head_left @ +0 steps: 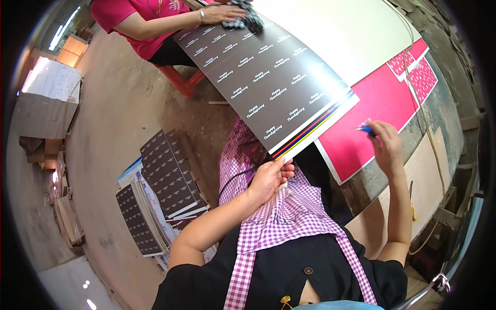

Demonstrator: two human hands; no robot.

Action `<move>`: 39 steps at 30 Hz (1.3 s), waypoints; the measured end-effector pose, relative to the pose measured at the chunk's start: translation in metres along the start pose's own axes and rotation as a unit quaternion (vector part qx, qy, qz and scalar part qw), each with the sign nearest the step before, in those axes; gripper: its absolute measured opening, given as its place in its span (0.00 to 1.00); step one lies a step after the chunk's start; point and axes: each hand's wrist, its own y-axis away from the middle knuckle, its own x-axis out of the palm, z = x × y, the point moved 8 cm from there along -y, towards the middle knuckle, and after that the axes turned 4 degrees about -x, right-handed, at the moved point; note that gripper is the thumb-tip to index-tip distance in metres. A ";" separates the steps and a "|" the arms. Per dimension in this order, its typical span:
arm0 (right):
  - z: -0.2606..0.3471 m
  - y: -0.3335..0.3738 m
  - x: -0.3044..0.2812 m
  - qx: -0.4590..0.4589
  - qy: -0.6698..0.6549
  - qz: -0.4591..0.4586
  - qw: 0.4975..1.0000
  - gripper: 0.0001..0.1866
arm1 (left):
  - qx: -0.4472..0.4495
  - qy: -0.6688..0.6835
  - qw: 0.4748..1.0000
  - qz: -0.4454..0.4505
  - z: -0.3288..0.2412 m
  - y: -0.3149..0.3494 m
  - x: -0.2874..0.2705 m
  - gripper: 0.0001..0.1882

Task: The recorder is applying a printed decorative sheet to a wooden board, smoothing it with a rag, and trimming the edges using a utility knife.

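Dark sheet: the dark printed sheet [243, 77] lay across the middle, its far part under a co-worker's hand and its near corner over the person's lap.
Left hand: the left hand [269, 178] pinched that near corner between thumb and fingers.
Right hand: the right hand [386, 142], raised on the right above the pink sheet [351, 150], grasped a small blue tool [369, 130] with a pointed metal tip; the tip was apart from the dark sheet.
Co-worker: at the far left, the co-worker's hand [217, 14] rested by a bunched checked cloth [243, 16] on the sheet; whether the fingers gripped the cloth could not be told.
Done so far: the pattern was already printed over the dark part, and the sheet was spread out and held at its near corner.
Left as it was: the coloured stripes [310, 132] and white margin were still joined along the near edge, and no cut showed there, so work on that edge seemed not yet done.
Piles on the left: one pile of similar dark sheets [168, 168] and another near pile [135, 222] stood low down; whether these were finished or waiting could not be told.
Table on the right: the cream board [341, 36] lay beside the dark sheet, and the pink sheet lay nearer, on the grey table [444, 113].
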 end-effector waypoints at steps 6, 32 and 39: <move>0.092 -0.034 0.034 -0.164 -0.009 0.119 0.979 0.15 | 0.008 0.004 1.000 -0.017 0.002 0.003 -0.003 0.18; 0.137 -0.057 0.072 -0.269 0.036 0.186 0.944 0.14 | 0.021 -0.009 0.999 -0.045 0.009 0.002 -0.010 0.15; 0.141 -0.056 0.071 -0.280 0.029 0.173 0.944 0.14 | 0.024 -0.013 0.998 -0.050 0.011 0.003 -0.012 0.14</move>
